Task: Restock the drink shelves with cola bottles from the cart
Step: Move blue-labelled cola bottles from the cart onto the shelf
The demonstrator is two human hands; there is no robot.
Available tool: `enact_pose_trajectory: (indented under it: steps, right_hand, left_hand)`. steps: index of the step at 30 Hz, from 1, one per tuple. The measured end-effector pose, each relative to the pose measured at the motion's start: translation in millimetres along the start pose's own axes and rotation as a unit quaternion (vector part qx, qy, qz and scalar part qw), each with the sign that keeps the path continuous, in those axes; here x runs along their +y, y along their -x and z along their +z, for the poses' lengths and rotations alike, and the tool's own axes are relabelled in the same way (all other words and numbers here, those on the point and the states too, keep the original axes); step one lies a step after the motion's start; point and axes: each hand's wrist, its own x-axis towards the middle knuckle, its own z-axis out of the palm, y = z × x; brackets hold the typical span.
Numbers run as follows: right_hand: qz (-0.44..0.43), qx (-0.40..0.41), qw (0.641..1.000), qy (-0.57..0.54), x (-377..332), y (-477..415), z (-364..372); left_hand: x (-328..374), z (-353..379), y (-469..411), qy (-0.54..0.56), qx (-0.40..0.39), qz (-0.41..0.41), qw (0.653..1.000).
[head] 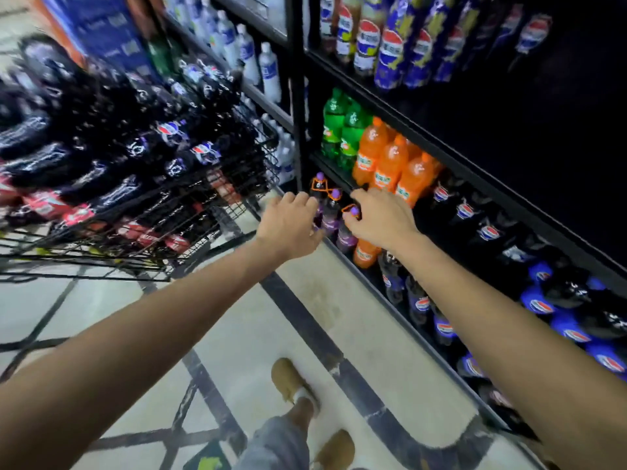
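Dark cola bottles (176, 130) lie piled in a black wire cart (217, 212) at the left, blurred. Both my hands reach to the left end of the bottom shelf (383, 296), where three purple-capped bottles (330, 215) with orange carry rings stand. My right hand (380, 218) pinches the neck of the nearest purple-capped bottle (353, 212) between thumb and fingers. My left hand (288, 225) lies against the middle purple-capped bottle with bent fingers; whether it grips the bottle does not show. Cola bottles (488, 232) fill the shelf further right.
Orange soda bottles (390, 164) and green ones (342, 130) stand on the shelf above my hands. A black shelf post (298, 96) rises between the cart and the bottles. Water bottles (268, 72) fill the far shelves. My feet (295, 381) stand on the tiled floor.
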Motion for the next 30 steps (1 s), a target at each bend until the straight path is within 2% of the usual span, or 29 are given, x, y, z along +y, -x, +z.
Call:
enact_pose_trajectory:
  steps: [6,16,30]
  right_hand:
    - [-0.128,-0.009,0.992,0.011,-105,-90,-16]
    - [-0.289,-0.042,0.956,0.040,-229,-177,-15]
    - [-0.454,-0.004,0.889,0.053,-368,-346,-59]
  left_hand:
    - [-101,-24,13,-0.008,0.014,-0.107,0.994]
    - [-214,-35,36,0.018,0.016,-0.264,0.964]
    - [-373,-91,2,-0.038,0.073,-0.447,0.891]
